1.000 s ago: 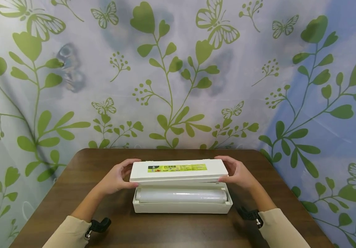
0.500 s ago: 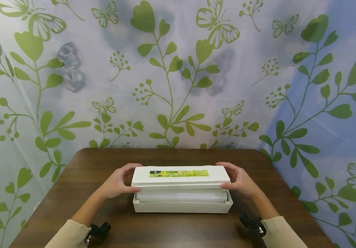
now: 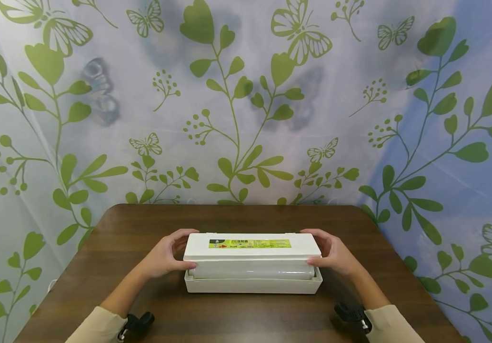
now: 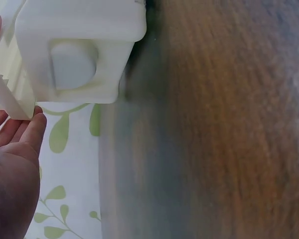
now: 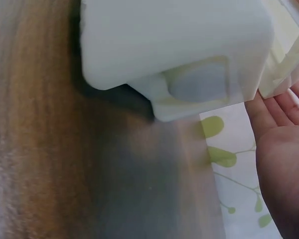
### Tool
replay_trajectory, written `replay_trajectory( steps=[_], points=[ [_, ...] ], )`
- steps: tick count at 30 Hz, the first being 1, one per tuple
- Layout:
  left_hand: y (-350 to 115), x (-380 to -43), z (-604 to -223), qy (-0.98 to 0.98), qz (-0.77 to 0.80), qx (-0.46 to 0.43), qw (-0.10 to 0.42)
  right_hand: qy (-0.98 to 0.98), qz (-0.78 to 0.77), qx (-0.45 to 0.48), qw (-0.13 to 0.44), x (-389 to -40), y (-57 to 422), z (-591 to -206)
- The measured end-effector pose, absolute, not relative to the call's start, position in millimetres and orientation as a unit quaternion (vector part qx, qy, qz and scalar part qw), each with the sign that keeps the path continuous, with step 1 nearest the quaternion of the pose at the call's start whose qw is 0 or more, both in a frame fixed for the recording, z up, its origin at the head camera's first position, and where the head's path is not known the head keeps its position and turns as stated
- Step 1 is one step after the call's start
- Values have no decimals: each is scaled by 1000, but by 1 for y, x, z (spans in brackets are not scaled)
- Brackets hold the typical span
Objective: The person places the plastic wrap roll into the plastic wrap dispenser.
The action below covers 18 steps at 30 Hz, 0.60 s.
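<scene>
A white cling film box [image 3: 253,286] sits on the table, with a white roll of film [image 3: 252,269] lying in it. Its white lid [image 3: 203,245], bearing a green and yellow label [image 3: 250,243], hangs tilted above the roll, its front edge still apart from the box's front wall. My left hand [image 3: 166,255] grips the lid's left end, thumb in front and fingers behind. At the other end my right hand [image 3: 333,252] holds the lid the same way. Both wrist views show the box's end walls and fingers curled under the lid's edge.
The brown wooden table [image 3: 237,319] extends on all sides of the box. Behind it hangs a pale curtain [image 3: 164,124] printed with green leaves and butterflies. Black straps [image 3: 136,324] circle both wrists below beige sleeves.
Both hands have brought the lid down and toward me, so it now covers more of the box's back part. The box itself has stayed in place.
</scene>
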<state>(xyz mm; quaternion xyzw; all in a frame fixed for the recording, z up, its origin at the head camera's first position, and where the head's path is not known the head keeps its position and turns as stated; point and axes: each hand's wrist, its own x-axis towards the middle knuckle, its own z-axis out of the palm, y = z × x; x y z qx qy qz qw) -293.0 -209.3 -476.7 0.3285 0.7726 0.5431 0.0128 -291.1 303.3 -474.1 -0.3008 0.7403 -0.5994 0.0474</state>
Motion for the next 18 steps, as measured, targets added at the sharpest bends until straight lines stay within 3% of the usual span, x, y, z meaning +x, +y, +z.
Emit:
replay_trajectory(
  steps=[18],
  points=[
    [-209, -290, -486, 771, 552, 315, 51, 726, -616, -296, 72, -282, 305, -488]
  ],
)
